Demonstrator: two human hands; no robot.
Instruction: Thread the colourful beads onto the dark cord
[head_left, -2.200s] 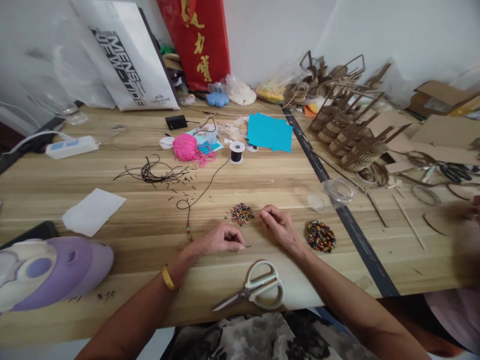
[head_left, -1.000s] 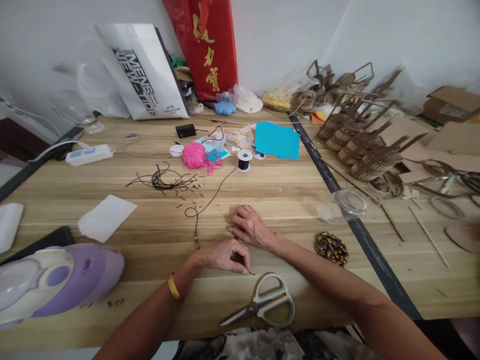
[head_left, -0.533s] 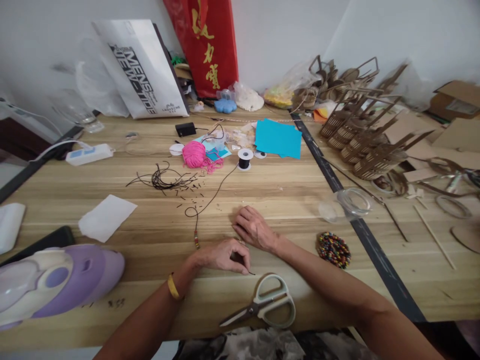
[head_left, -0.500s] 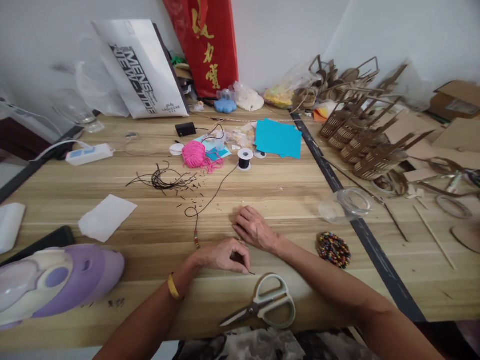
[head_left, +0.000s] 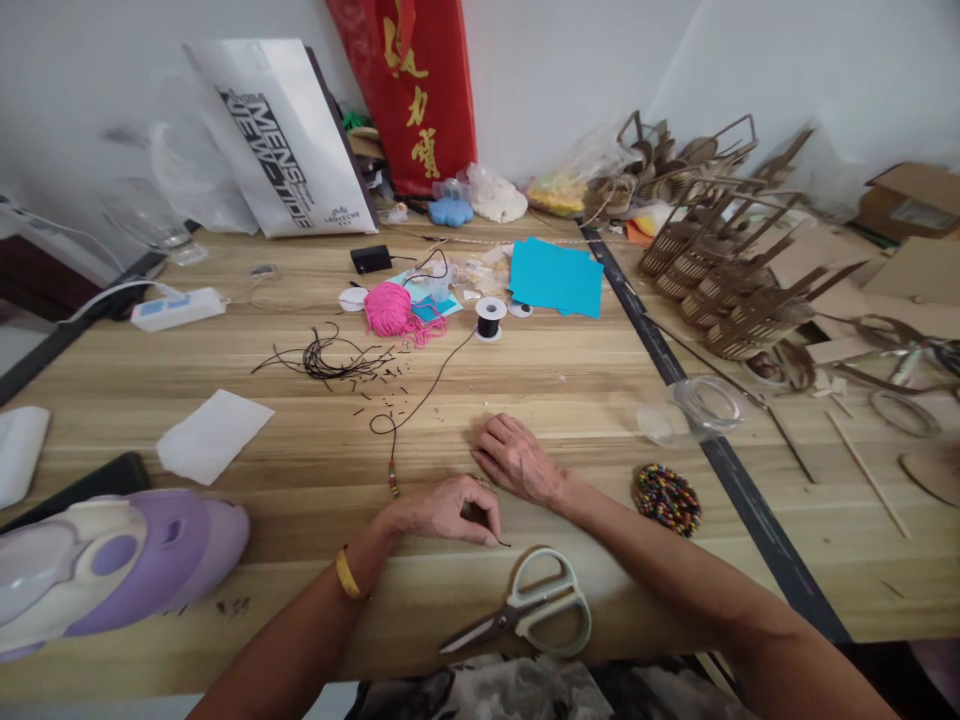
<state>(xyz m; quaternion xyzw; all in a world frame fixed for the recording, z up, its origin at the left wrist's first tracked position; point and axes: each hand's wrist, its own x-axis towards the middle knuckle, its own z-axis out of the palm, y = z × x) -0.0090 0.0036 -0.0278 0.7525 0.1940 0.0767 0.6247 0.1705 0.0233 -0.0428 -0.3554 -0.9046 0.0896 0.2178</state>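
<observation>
My left hand (head_left: 454,508) pinches a thin black cord between thumb and finger, and its short tip pokes out past them. Several coloured beads (head_left: 393,478) sit on the cord (head_left: 427,392), which loops back to a white spool (head_left: 490,318). My right hand (head_left: 517,460) rests palm down just beyond the left, fingers curled together; whatever lies under them is hidden. White-handled scissors (head_left: 529,610) lie close to me, below my hands. By my right forearm is a coil of multicoloured beads (head_left: 667,499).
Cut black cords (head_left: 326,358) and tiny snippets lie left of centre. Behind them are pink yarn (head_left: 390,308) and blue sheets (head_left: 556,277). A purple-and-white device (head_left: 150,560) stands at left. Clear tubing (head_left: 709,405) and small brown baskets (head_left: 742,310) are at right.
My right hand has shifted slightly to the right, away from my left hand. The left hand and the cord stay in place.
</observation>
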